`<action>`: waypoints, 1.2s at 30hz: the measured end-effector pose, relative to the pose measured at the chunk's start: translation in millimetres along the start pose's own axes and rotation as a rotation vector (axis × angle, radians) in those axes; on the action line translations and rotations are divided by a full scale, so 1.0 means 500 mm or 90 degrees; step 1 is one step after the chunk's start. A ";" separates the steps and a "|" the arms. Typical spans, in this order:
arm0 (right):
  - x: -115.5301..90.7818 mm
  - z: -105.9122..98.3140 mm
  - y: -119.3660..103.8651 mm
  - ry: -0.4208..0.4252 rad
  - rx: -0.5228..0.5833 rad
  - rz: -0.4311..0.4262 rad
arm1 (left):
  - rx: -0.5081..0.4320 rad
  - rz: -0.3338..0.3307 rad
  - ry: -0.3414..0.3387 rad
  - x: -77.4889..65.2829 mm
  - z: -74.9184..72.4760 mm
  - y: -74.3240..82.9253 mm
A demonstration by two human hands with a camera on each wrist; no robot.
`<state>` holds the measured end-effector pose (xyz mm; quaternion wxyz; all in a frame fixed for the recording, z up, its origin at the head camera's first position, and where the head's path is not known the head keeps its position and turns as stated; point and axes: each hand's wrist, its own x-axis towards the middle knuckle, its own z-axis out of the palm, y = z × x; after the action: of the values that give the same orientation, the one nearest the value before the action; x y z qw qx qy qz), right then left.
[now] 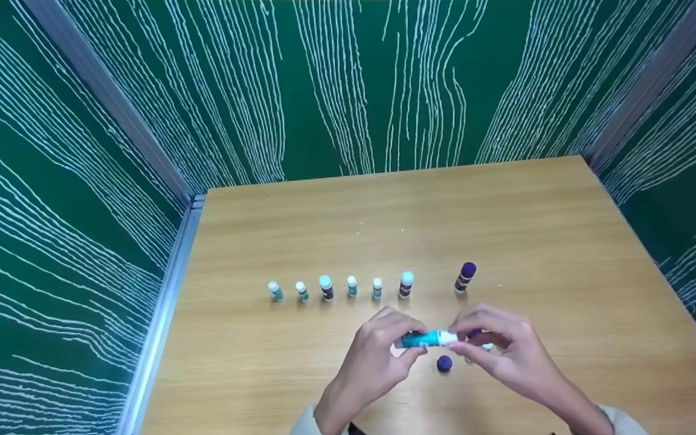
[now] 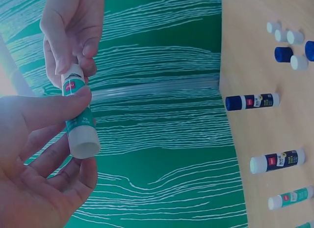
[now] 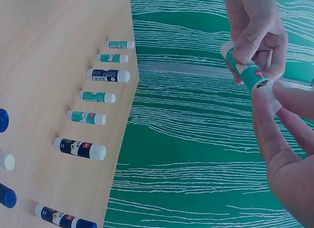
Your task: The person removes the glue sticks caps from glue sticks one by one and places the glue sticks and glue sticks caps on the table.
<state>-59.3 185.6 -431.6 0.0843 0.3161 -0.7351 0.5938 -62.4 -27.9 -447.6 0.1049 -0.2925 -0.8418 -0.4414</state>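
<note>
A green glue stick [image 1: 423,339] with white ends is held level above the front of the table. My left hand [image 1: 378,350] grips its barrel between thumb and fingers; the left wrist view shows the thumb across the green label [image 2: 81,121]. My right hand [image 1: 505,344] pinches the white cap [image 3: 267,98] at the other end. The cap sits against the barrel; whether it is loose I cannot tell. Beneath the hands lie a dark blue cap [image 1: 444,364] and other loose caps, partly hidden by the right hand in the head view.
Beyond the hands, several green and dark glue sticks [image 1: 325,289] with pale tops stand in a row. A dark glue stick with a blue cap [image 1: 467,270] stands to their right. Loose white caps [image 2: 295,37] sit on the wooden table [image 1: 384,205]. Green patterned panels [image 1: 336,90] surround it.
</note>
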 end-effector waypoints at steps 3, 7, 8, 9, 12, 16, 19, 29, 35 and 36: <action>0.003 0.003 -0.018 -0.001 0.004 -0.022 | -0.009 0.012 0.003 -0.005 -0.003 0.004; -0.001 0.004 -0.013 -0.003 0.013 -0.060 | -0.030 0.025 0.007 -0.011 -0.006 0.007; -0.004 0.004 -0.008 -0.004 0.011 -0.070 | -0.035 0.026 0.007 -0.012 -0.007 0.008; -0.007 0.003 -0.003 -0.006 0.007 -0.078 | -0.040 0.024 0.006 -0.013 -0.008 0.008; -0.016 0.001 0.008 -0.007 -0.016 -0.076 | -0.049 0.008 -0.001 -0.015 -0.010 0.010; -0.022 -0.001 0.006 -0.004 -0.044 -0.053 | -0.056 -0.004 -0.005 -0.017 -0.012 0.011; -0.019 -0.004 -0.006 -0.001 -0.057 -0.049 | -0.063 -0.016 -0.003 -0.019 -0.013 0.011; -0.016 -0.019 -0.008 0.008 -0.092 -0.036 | -0.097 -0.091 0.030 -0.023 -0.002 -0.013; -0.025 -0.028 0.010 0.022 -0.128 -0.037 | -0.112 -0.088 0.055 -0.019 0.014 -0.035; -0.026 -0.029 0.013 0.024 -0.133 -0.041 | -0.119 -0.095 0.054 -0.019 0.018 -0.039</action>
<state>-56.3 204.6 -439.5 0.1496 0.3174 -0.7808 0.5169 -65.4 -32.9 -470.2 0.0795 -0.2182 -0.8113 -0.5366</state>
